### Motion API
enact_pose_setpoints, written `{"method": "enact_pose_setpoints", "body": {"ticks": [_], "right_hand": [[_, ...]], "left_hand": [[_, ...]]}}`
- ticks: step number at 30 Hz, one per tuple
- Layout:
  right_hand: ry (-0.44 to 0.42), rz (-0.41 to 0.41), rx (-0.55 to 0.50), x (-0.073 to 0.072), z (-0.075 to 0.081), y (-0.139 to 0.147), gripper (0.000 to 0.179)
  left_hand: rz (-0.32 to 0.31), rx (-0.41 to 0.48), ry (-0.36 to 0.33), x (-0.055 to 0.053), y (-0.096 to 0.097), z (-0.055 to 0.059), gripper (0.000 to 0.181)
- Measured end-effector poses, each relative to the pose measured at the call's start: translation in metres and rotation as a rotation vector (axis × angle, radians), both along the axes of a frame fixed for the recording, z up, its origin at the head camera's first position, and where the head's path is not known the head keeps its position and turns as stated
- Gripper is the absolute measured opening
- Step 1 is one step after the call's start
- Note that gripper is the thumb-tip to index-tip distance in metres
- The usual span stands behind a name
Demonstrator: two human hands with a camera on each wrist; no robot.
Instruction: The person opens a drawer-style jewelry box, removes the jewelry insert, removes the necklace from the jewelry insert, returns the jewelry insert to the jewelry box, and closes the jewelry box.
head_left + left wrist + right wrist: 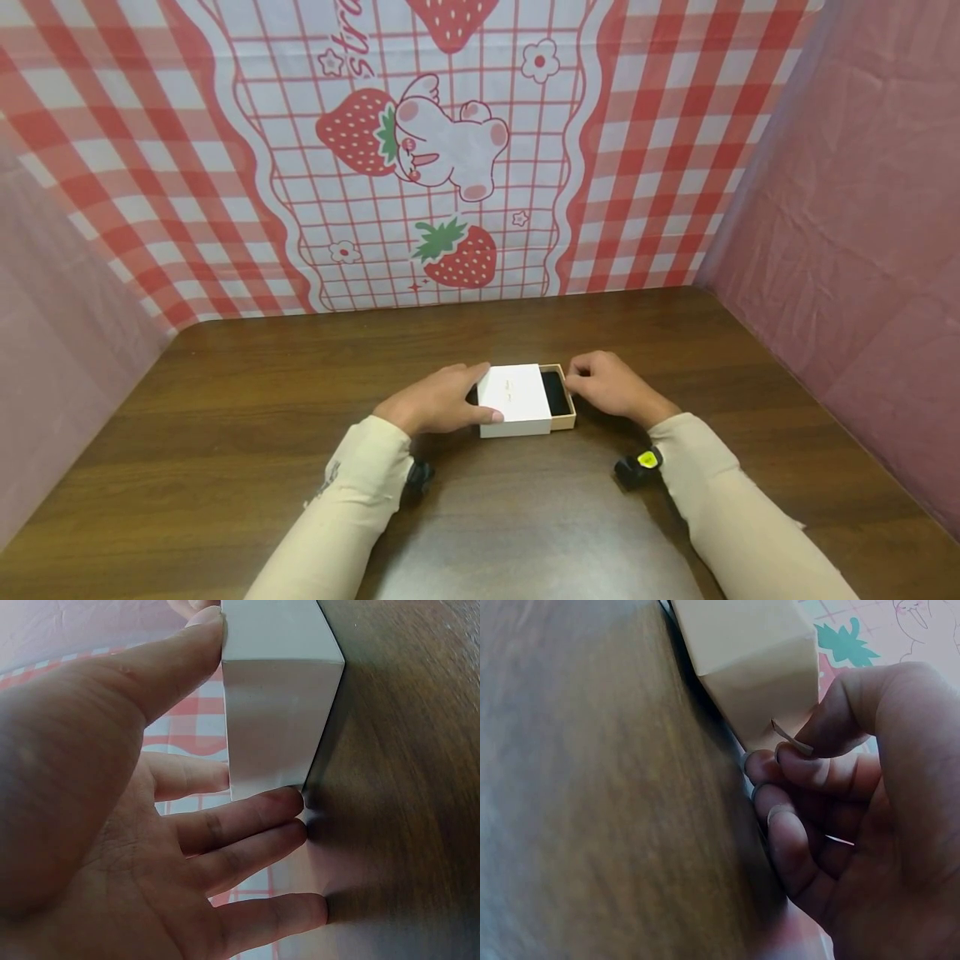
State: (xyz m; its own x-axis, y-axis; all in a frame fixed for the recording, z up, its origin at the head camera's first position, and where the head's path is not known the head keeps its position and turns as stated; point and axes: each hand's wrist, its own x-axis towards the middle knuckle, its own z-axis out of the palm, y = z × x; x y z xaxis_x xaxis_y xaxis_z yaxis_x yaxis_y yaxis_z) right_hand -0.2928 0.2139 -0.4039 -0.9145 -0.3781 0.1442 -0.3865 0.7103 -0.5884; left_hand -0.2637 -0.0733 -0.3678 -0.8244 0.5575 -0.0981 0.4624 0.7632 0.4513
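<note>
A white cardboard box sleeve (516, 398) with small gold lettering lies flat on the table. Out of its right end sticks a tan drawer (562, 423) with a black lining (555, 393). My left hand (446, 400) holds the sleeve at its left end, thumb at the near edge and index finger at the far edge; the other fingers spread beside it in the left wrist view. My right hand (611, 383) pinches a thin pull tab (793, 740) on the drawer's end between thumb and index finger. Its remaining fingers are curled close to the table.
The brown wooden table (225, 467) spreads around the box. Behind it hangs a red-and-white checked cloth (660, 125) with strawberry prints. Pink cloth (862, 250) hangs at both sides. Each wrist carries a small black camera (633, 473).
</note>
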Motion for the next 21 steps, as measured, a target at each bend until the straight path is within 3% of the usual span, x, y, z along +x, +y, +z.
{"method": "enact_pose_setpoints", "body": {"ticks": [21], "right_hand": [[0.050,-0.004,0.021,-0.0010,-0.0010,0.0007,0.022]], "left_hand": [[-0.011,-0.003,0.022,-0.0001,0.0008,-0.0003,0.081]]}}
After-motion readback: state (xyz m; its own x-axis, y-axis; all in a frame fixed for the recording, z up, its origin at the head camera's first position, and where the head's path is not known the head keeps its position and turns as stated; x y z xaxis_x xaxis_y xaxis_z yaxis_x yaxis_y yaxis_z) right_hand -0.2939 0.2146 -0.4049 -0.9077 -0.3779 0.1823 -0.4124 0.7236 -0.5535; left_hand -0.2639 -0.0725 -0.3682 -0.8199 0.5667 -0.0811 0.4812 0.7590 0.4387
